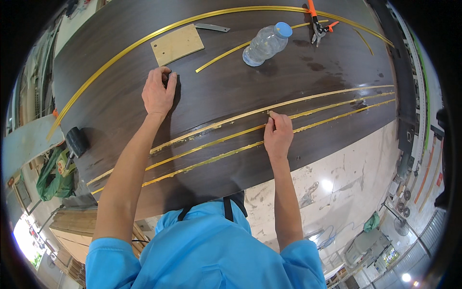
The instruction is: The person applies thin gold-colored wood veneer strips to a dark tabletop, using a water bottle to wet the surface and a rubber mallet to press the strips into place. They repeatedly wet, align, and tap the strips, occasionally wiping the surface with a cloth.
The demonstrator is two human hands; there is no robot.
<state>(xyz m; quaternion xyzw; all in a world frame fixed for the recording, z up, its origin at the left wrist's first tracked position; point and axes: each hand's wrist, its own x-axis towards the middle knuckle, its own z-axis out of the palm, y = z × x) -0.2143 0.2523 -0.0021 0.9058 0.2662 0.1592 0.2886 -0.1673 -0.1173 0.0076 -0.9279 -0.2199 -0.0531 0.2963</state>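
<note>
My left hand hovers over or rests on the dark brown board, just below a small wooden plate. Its fingers are curled, with a gap between thumb and fingertips and nothing seen in it. My right hand is closed in a pinch beside the upper of three yellow strips. What its fingertips hold, if anything, is too small to make out. The upper strip, middle strip and lower strip run lengthwise across the board, with ragged yellowish residue along their edges.
A clear bottle with a blue cap stands beyond my hands, near a loose gold strip. Orange-handled snips lie at the far right, a metal blade behind the plate. A black mallet head sits at the left edge. Long gold trim arcs across the far side.
</note>
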